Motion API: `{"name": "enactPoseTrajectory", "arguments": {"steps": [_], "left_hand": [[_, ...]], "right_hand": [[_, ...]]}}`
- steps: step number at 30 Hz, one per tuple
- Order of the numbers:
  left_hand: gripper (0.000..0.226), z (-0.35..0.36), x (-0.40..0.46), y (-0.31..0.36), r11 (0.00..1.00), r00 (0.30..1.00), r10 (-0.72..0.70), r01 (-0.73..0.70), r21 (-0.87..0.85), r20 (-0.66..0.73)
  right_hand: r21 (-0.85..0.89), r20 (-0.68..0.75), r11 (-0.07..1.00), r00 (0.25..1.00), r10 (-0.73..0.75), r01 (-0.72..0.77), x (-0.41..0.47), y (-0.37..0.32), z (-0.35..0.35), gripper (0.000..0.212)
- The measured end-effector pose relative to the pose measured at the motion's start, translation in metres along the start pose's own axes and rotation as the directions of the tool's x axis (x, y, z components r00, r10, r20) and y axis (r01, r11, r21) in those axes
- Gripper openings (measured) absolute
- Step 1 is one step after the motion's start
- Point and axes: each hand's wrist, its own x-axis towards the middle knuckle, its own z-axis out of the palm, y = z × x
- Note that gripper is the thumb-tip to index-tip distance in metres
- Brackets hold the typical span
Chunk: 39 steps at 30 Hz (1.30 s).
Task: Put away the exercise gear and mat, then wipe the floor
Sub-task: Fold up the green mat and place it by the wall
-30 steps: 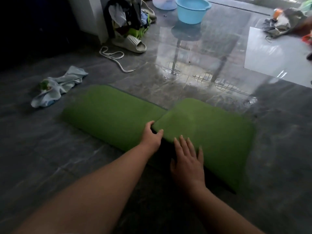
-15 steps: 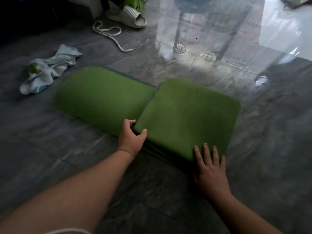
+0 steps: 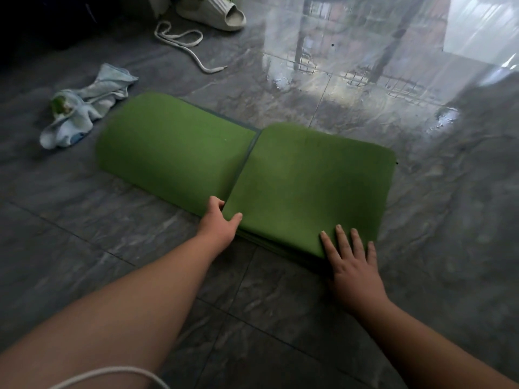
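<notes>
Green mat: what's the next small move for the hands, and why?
Probably fold the right section over the left one. The left hand already pinches its near corner at the crease, the right hand lies flat on its edge, and the green mat is only partly folded.

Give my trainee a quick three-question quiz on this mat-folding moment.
1. True or false: the right hand lies flat on the green mat.
2. Which hand pinches the folded flap's edge? A) left hand B) right hand
3. Fill in: the crumpled light cloth lies to the mat's ____ side.

Key: 1 true; 2 A; 3 left.
</notes>
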Motion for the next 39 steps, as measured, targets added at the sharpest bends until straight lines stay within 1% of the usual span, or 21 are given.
{"name": "enactPoseTrajectory", "arguments": {"steps": [2,6,9,12,15,17,20,22,24,27,28,30,31,32,34,35,36,37,38,39], "left_hand": [[0.038,-0.001,0.000,-0.005,0.999,0.999,0.034,-0.034,0.039,0.003],[0.045,0.000,-0.006,-0.002,0.991,0.999,0.044,-0.046,0.126,0.020],[0.045,0.004,-0.015,0.007,0.977,0.995,0.087,-0.094,0.193,0.043],[0.041,0.016,-0.035,0.025,0.965,0.978,0.129,-0.161,0.205,0.163],[0.038,0.042,-0.064,0.047,0.937,0.934,0.151,-0.239,0.253,0.323],[0.039,0.068,-0.086,0.060,0.918,0.902,0.156,-0.283,0.278,0.404],[0.036,0.111,-0.122,0.077,0.899,0.858,0.179,-0.341,0.274,0.482],[0.033,0.138,-0.144,0.087,0.878,0.825,0.210,-0.395,0.270,0.525],[0.032,0.162,-0.164,0.094,0.852,0.792,0.254,-0.455,0.259,0.555],[0.033,0.193,-0.188,0.100,0.834,0.759,0.297,-0.502,0.230,0.580],[0.033,0.202,-0.195,0.099,0.838,0.764,0.303,-0.498,0.223,0.569],[0.035,0.216,-0.205,0.101,0.857,0.801,0.284,-0.459,0.236,0.526],[0.040,0.221,-0.208,0.104,0.864,0.829,0.253,-0.425,0.269,0.499],[0.047,0.222,-0.210,0.107,0.861,0.858,0.216,-0.392,0.323,0.466],[0.070,0.222,-0.210,0.118,0.826,0.898,0.182,-0.360,0.433,0.400],[0.080,0.221,-0.209,0.124,0.809,0.899,0.213,-0.383,0.446,0.383],[0.085,0.221,-0.208,0.131,0.786,0.878,0.287,-0.444,0.430,0.383],[0.087,0.223,-0.205,0.140,0.744,0.834,0.380,-0.533,0.403,0.400],[0.088,0.227,-0.200,0.150,0.685,0.776,0.467,-0.620,0.381,0.423],[0.087,0.233,-0.194,0.161,0.613,0.718,0.533,-0.692,0.381,0.447]], "right_hand": [[-0.020,0.029,1.000,1.000,0.008,-0.008,0.001,-0.002,-0.004,0.098],[-0.036,0.053,0.999,0.998,0.020,-0.018,0.003,-0.009,-0.018,0.084],[-0.057,0.081,0.997,0.995,0.052,-0.048,-0.002,-0.003,-0.027,0.075],[-0.106,0.095,0.990,0.990,0.106,-0.096,-0.021,0.027,-0.035,0.071],[-0.159,0.149,0.979,0.977,0.153,-0.129,-0.057,0.071,-0.029,0.071],[-0.157,0.176,0.975,0.967,0.183,-0.156,-0.087,0.097,-0.022,0.072],[-0.195,0.213,0.952,0.937,0.277,-0.237,-0.132,0.137,-0.006,0.070],[-0.178,0.235,0.936,0.910,0.341,-0.305,-0.162,0.161,0.007,0.068],[-0.180,0.249,0.925,0.894,0.373,-0.336,-0.188,0.186,0.020,0.067],[-0.170,0.247,0.907,0.874,0.418,-0.386,-0.216,0.211,0.035,0.074],[-0.147,0.260,0.906,0.868,0.423,-0.397,-0.222,0.217,0.040,0.080],[-0.075,0.294,0.911,0.864,0.408,-0.405,-0.232,0.223,0.052,0.097],[-0.049,0.284,0.910,0.868,0.408,-0.412,-0.235,0.223,0.055,0.102],[-0.041,0.266,0.909,0.872,0.410,-0.414,-0.234,0.221,0.052,0.103],[0.019,0.222,0.885,0.865,0.450,-0.465,-0.225,0.218,0.040,0.090],[0.067,0.156,0.861,0.858,0.490,-0.504,-0.217,0.219,0.034,0.081],[0.123,0.058,0.836,0.845,0.531,-0.534,-0.209,0.222,0.025,0.072],[0.176,-0.049,0.822,0.829,0.557,-0.542,-0.201,0.225,0.017,0.065],[0.214,-0.133,0.815,0.811,0.570,-0.538,-0.191,0.231,0.010,0.059],[0.240,-0.187,0.815,0.798,0.572,-0.528,-0.179,0.239,0.006,0.056]]}}
